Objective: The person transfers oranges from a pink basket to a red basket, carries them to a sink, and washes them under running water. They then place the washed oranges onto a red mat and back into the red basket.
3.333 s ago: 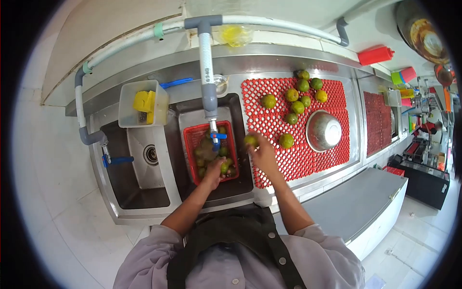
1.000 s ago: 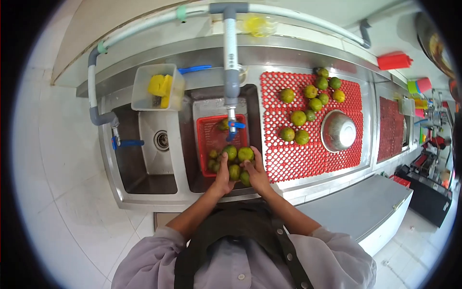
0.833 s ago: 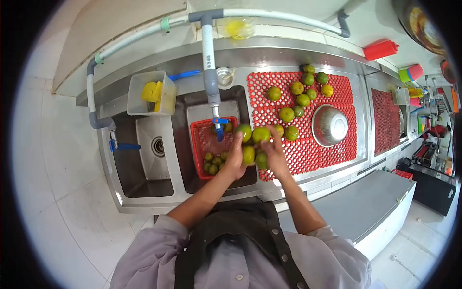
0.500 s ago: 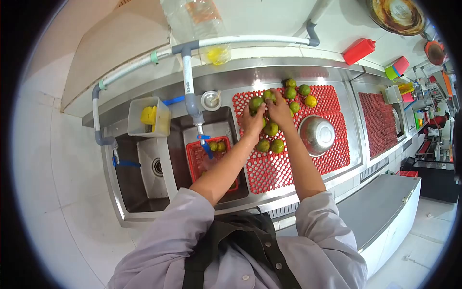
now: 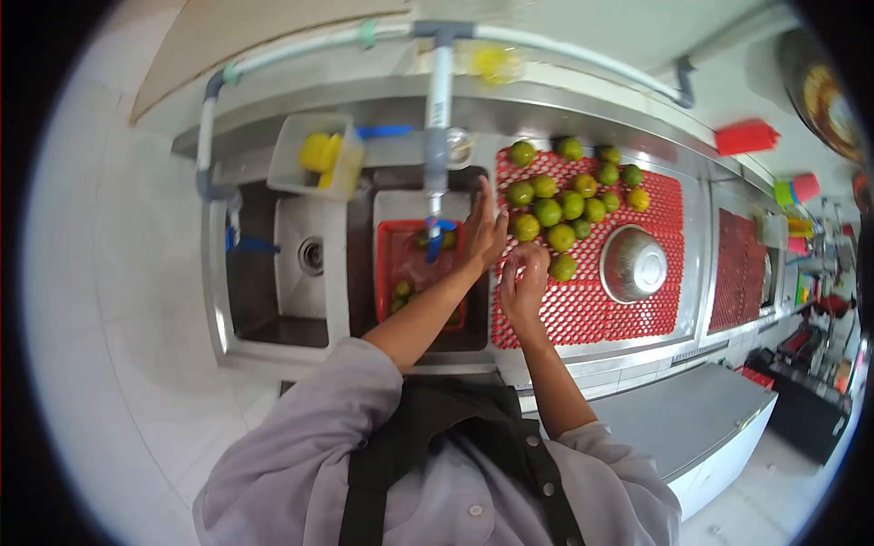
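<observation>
My left hand (image 5: 484, 229) is over the right rim of the sink basin, fingers stretched out and holding nothing. Below it, a red plastic basket (image 5: 382, 282) sits in the basin with several green citrus fruits (image 5: 401, 289) inside. My right hand (image 5: 525, 280) hovers over the left edge of the red perforated mat (image 5: 583, 323); its fingers curl inward and no fruit shows in them. Several green-yellow citrus fruits (image 5: 547, 213) lie grouped on the mat just beyond that hand, with one yellower fruit (image 5: 639, 199) at the right. A metal bowl (image 5: 634, 264) rests upside down beside them.
A white pipe with a blue-handled tap (image 5: 440, 225) comes down over the basket. Left of it is a second basin (image 5: 300, 300). A clear plastic container (image 5: 350, 168) with yellow sponges stands behind. A red bottle (image 5: 746, 137) lies on the back ledge. A grey-topped counter (image 5: 678, 409) stands at lower right.
Both hands have let go of the fruits and moved back toward the sink, the left hand reaching the basin rim. More fruits show on the mat. The camera view has shifted left.
</observation>
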{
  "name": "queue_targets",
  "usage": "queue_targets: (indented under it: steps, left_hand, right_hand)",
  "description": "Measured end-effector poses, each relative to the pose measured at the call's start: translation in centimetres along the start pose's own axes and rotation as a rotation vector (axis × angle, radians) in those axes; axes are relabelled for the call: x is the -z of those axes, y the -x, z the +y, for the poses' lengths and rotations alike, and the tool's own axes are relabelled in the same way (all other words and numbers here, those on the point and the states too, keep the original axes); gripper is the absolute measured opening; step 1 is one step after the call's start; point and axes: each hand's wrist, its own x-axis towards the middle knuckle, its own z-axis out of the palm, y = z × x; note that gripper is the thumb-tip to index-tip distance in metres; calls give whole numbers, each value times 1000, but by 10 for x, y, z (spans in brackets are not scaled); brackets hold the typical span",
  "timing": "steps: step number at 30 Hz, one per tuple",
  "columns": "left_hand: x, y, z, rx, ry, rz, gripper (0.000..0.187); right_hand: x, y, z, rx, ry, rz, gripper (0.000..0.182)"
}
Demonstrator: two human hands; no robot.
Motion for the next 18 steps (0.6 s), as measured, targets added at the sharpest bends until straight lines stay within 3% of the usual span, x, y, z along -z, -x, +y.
queue_targets:
  steps: [2,3,5,7,8,10,11,14,17,18]
  left_hand:
    - [25,21,-21,-336,-287,20,71]
    - [41,41,-36,-188,-214,-99,60]
    - [71,85,-97,-81,-142,-216,51]
    - [107,123,-116,91,-313,-238,41]
    - [116,133,-122,107,-308,-230,41]
    - [128,144,-132,385,-340,-140,35]
    - [131,143,-139,401,-340,-129,35]
    - [132,125,-188,366,-407,-127,36]
    - [134,95,-233,347,-361,-112,47]
    - [139,80,-218,240,-285,-121,51]
  right_hand:
    - [-20,32,-4,-117,-229,-78,30]
    - [-32,44,-8,-488,-386,-165,32]
    - [-64,55,12,-861,-522,-256,33]
    - [-106,79,60,-372,-90,-674,42]
    - [-125,80,68,-375,-88,-692,42]
    - [-166,59,78,-72,124,-499,39]
    - [-183,45,80,28,193,-433,38]
    - [-197,1,58,-204,54,-649,56]
    - [-194,-23,24,-1,506,-932,68]
    - [-201,-15,29,-7,552,-849,57]
